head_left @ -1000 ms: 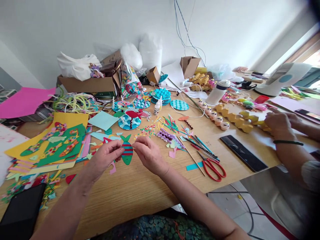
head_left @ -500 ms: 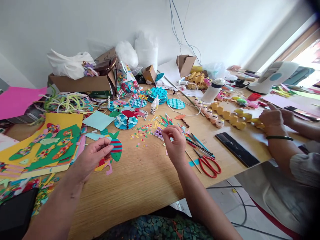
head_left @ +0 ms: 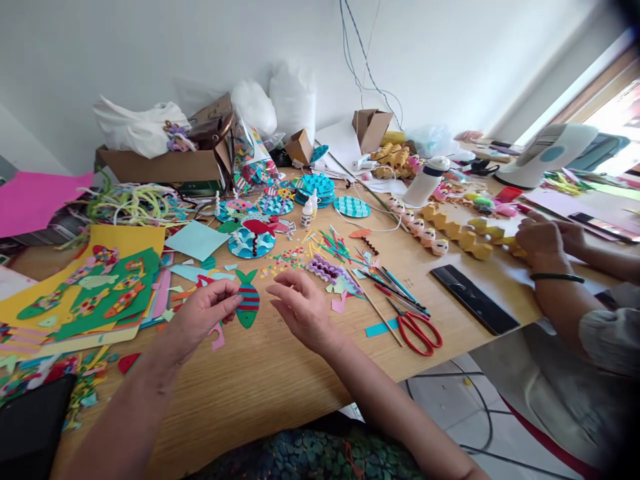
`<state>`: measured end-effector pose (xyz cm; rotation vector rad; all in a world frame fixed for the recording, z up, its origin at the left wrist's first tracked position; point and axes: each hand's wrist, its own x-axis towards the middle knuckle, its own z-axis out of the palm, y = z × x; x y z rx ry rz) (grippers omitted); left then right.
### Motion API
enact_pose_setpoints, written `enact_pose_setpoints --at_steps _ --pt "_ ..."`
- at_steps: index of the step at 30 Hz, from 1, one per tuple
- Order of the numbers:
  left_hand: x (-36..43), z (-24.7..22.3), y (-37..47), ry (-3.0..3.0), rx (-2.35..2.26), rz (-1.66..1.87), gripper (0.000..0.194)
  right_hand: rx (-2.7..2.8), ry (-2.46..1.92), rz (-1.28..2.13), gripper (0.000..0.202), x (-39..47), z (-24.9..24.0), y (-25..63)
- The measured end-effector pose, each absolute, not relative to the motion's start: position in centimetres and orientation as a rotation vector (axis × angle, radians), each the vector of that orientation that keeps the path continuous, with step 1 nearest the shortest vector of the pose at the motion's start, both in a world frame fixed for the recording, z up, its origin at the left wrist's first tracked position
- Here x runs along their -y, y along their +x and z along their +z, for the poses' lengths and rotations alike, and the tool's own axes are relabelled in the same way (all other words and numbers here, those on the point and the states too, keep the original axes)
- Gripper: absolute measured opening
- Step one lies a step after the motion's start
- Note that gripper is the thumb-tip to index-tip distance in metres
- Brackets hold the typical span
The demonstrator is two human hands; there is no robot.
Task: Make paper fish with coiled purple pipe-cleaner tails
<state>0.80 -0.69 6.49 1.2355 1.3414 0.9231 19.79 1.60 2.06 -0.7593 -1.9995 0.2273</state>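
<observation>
My left hand pinches a green paper fish with red and blue stripes by its left edge, tail upward. Just to the right of the fish is my right hand, its thumb and fingers apart, with nothing visible in it. It does not touch the fish. Purple crinkled paper strips lie beyond my right hand, beside small paper confetti. More paper fish lie on a green sheet to the left.
Red-handled scissors, a wooden stick and a black phone lie to the right. Glue bottles and blue decorated discs stand farther back. A co-worker's hands are at the right, near yellow egg-carton strips.
My left hand has carried the fish to the right. My right hand has moved left toward it, and its fingers have opened from a pinch.
</observation>
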Motion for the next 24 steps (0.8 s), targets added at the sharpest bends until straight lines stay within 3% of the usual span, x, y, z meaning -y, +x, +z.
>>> enact_pose_setpoints --at_steps 11,14,19,24 --pt "1.3 5.8 1.2 1.206 -1.209 0.918 0.028 2.076 -0.662 0.348 0.020 -2.3 2.5 18.7" --pt "1.4 5.5 0.6 1.165 -1.267 1.062 0.033 1.898 -0.780 0.635 0.012 -2.5 2.7 18.7" --pt "1.1 4.9 0.9 1.250 -1.404 1.113 0.030 1.613 -0.933 1.465 0.012 -2.8 1.9 18.2" --pt "0.4 3.3 2.2 1.306 -1.342 0.985 0.017 1.417 -0.968 1.748 0.011 -2.4 0.7 17.3"
